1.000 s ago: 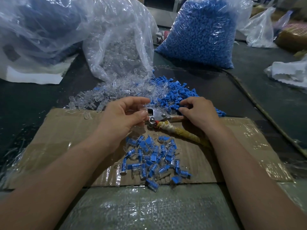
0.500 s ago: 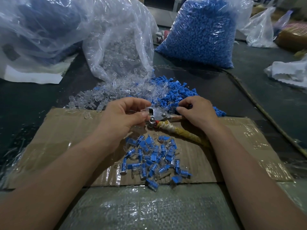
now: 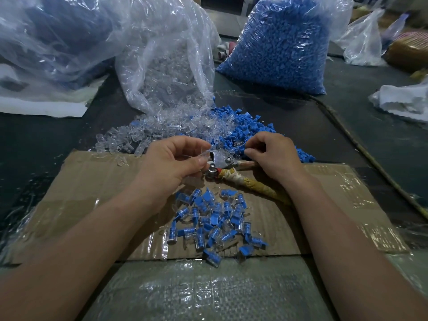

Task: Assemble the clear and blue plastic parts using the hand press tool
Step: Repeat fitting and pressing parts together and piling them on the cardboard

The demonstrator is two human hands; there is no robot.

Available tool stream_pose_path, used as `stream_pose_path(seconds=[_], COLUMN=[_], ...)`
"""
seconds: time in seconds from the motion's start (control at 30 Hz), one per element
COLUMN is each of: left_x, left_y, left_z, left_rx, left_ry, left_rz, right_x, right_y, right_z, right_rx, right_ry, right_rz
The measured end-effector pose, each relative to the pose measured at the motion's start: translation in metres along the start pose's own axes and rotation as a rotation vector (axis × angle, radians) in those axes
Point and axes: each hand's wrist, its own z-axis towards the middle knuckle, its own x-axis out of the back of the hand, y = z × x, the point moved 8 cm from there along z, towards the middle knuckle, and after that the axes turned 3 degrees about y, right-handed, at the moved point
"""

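The hand press tool, a small metal head with a tape-wrapped handle, lies on the cardboard sheet. My left hand pinches a clear plastic part against the tool's left side. My right hand hovers just right of the tool head, fingers curled, pinching a small part whose colour I cannot make out. Loose clear parts and blue parts are heaped behind the tool. A pile of assembled clear-and-blue pieces lies in front of it.
A torn bag of clear parts and a full bag of blue parts stand behind the heaps. Another large plastic bag sits far left. White cloth lies at the right on the dark table.
My right hand has drawn slightly left and up toward the tool head. My left hand stays at the tool with the clear part.
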Motion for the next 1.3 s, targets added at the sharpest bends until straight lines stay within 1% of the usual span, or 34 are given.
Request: stream_pose_path(seconds=[0.1,0.17,0.23,0.3,0.4,0.57,0.73,0.87,1.0,1.13,1.2,1.3], left_x=[0.0,-0.001,-0.001,-0.001,0.0,0.003,0.001,-0.003,0.001,0.001,-0.001,-0.002], left_y=[0.001,0.001,0.002,0.003,0.006,0.007,0.01,0.01,0.01,0.011,0.011,0.014], left_z=[0.0,0.0,0.0,0.0,0.0,-0.001,-0.001,-0.002,0.0,0.0,0.0,-0.001], left_rx=[0.002,0.002,-0.003,-0.013,-0.051,-0.081,-0.11,-0.133,-0.133,-0.136,-0.13,-0.138], left_ry=[-0.002,-0.008,-0.009,-0.004,0.017,0.049,0.028,-0.005,0.017,-0.026,-0.048,-0.052], left_rz=[-0.005,-0.013,-0.016,-0.018,0.008,0.032,0.025,0.047,-0.025,-0.06,-0.077,-0.077], right_x=[0.012,0.027,0.037,0.038,0.032,0.022,0.018,0.015,0.011,0.006,0.002,0.0], right_y=[-0.005,-0.008,-0.013,-0.025,-0.048,-0.071,-0.072,-0.075,-0.075,-0.074,-0.075,-0.076], right_z=[-0.004,-0.009,-0.015,-0.021,-0.032,-0.041,-0.042,-0.043,-0.043,-0.042,-0.044,-0.045], right_rx=[0.02,0.009,-0.021,-0.015,0.034,0.085,0.076,0.089,0.056,0.036,0.015,0.008], right_ry=[0.12,0.24,0.291,0.24,0.121,0.039,0.04,0.001,-0.068,-0.132,-0.203,-0.245], right_rz=[0.102,0.278,0.494,0.647,0.725,0.726,0.668,0.648,0.774,0.772,0.839,0.935])
